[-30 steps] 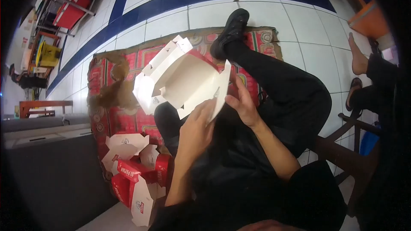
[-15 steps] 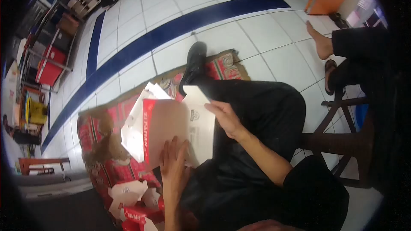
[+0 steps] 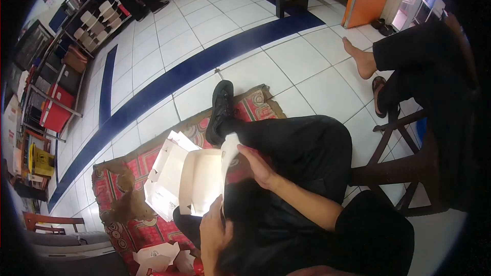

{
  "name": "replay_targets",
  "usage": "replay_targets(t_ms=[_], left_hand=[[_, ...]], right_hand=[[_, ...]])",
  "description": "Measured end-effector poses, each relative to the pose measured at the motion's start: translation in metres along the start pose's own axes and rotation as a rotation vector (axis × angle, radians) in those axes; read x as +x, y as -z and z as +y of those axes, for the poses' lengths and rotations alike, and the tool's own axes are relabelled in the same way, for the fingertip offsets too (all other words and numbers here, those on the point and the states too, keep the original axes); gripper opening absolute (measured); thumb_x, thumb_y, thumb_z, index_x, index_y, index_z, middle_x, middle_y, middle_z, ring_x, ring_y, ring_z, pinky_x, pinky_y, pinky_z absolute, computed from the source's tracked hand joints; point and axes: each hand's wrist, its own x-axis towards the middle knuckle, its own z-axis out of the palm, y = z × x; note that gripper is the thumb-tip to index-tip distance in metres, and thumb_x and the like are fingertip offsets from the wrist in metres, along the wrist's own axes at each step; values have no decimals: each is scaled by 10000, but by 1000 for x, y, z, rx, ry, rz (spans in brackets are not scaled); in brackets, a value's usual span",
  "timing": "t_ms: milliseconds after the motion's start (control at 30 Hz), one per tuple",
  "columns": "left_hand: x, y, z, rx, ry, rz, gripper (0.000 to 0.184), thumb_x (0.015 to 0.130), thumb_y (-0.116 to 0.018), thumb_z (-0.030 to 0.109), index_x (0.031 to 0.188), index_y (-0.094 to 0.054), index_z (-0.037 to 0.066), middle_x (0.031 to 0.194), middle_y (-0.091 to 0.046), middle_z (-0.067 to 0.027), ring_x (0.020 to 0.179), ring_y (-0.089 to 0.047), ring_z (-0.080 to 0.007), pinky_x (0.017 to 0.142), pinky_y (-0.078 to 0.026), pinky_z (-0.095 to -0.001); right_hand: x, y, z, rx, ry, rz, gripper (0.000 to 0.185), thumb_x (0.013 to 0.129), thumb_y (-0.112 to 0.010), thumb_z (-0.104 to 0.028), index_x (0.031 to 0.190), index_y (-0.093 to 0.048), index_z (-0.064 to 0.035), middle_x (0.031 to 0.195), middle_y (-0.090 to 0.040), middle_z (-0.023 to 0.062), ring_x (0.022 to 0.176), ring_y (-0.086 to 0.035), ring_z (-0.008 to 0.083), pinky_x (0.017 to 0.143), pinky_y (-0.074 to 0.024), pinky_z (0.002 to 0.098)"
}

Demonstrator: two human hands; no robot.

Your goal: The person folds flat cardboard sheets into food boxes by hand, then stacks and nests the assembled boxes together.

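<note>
A partly folded cardboard food box (image 3: pixel 204 179) is between my hands over my lap, its pale inside facing up with one side wall raised. My left hand (image 3: pixel 215 227) grips its near edge, thumb apart from the fingers. At the right side, my right hand (image 3: pixel 258 166) holds the raised flap, its fingers along the outer face. Just left of the box, flat white box blanks (image 3: pixel 162 184) lie in a pile on the patterned mat. Lower left are folded red-and-white boxes (image 3: pixel 156 258), cut off partly by my left arm.
The worn red mat (image 3: pixel 115 199) lies on a white tiled floor with a blue stripe (image 3: pixel 204 53). A wooden stool (image 3: pixel 394 171) and another person's bare foot (image 3: pixel 360 59) are at right. Shelves with a red crate (image 3: pixel 57 107) line the left side.
The box has turned from showing its red printed outside to showing its pale inside, with walls bent up. Both hands have moved lower in view, and the camera view has shifted.
</note>
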Motion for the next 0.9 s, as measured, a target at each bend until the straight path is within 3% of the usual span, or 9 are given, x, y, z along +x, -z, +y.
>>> replay_targets(t_ms=[67, 133, 167, 233, 367, 500, 600, 667, 900], left_hand=[[2, -6, -4, -13, -159, 64, 476, 964, -602, 126, 1427, -609, 15, 1311, -698, -279, 1168, -684, -463, 1013, -534, -520], [2, -10, 4, -46, 105, -41, 348, 1053, -540, 134, 1361, -647, 11, 1136, -749, -273, 1030, -727, -458, 890, -559, -524], [3, -13, 1, -46, 101, -35, 348, 1053, -540, 134, 1361, -647, 11, 1136, -749, -273, 1030, -727, -458, 890, -559, -524], [3, -21, -5, -106, 151, 48, 324, 1120, -498, 204, 1316, -656, 1, 972, -760, -258, 909, -739, -475, 782, -559, -537], [11, -15, 5, -218, 271, 105, 330, 1139, -481, 240, 1273, -664, -1, 964, -758, -263, 895, -734, -485, 767, -561, -543], [15, -16, 5, -153, 188, 138, 319, 1131, -505, 240, 1281, -648, -2, 987, -757, -272, 910, -726, -503, 775, -562, -553], [18, -20, 8, -91, 99, 112, 320, 1124, -520, 236, 1315, -622, -1, 991, -752, -285, 921, -720, -514, 780, -560, -559], [21, -21, 9, -52, 56, 90, 326, 1121, -529, 233, 1335, -608, 1, 990, -748, -293, 926, -716, -520, 780, -559, -561], [27, -24, 8, -428, 221, 109, 357, 1135, -543, 234, 1388, -573, -16, 1034, -760, -268, 892, -780, -405, 751, -592, -470]], right_hand=[[1, -2, 9, -69, 32, -131, 459, 1120, -584, -428, 1350, -684, -44, 1541, -605, 118, 1286, -631, 185, 1019, -587, 437], [8, 3, 32, -188, 167, -128, 439, 1128, -586, -403, 1336, -673, -26, 1762, -328, 135, 1391, -578, 229, 1101, -522, 419], [9, 7, 39, -302, 224, -286, 393, 1122, -605, -353, 1328, -664, -25, 1789, -246, 133, 1437, -543, 243, 1138, -485, 423], [-10, -6, 36, -564, 427, -347, 262, 1073, -675, -193, 1288, -661, -44, 1793, -224, 184, 1543, -447, 305, 1201, -422, 442], [-38, -13, 16, -1046, 698, -571, 303, 999, -721, -96, 1301, -696, -103, 1753, -258, 261, 1560, -405, 438, 1226, -403, 471], [-55, -21, 8, -954, 731, -569, 272, 994, -705, -48, 1259, -725, -106, 1738, -288, 241, 1566, -394, 451, 1232, -407, 484], [-59, -12, 5, -916, 667, -542, 266, 975, -704, -11, 1222, -747, -98, 1718, -316, 234, 1553, -412, 454, 1221, -430, 483], [-56, -3, 5, -1055, 828, -553, 311, 944, -734, -25, 1244, -748, -104, 1698, -336, 239, 1469, -514, 452, 1157, -499, 477], [-69, 6, 22, -1130, 677, -507, 276, 947, -756, -107, 1220, -735, -70, 1651, -390, 271, 1241, -666, 461, 1069, -550, 500]])
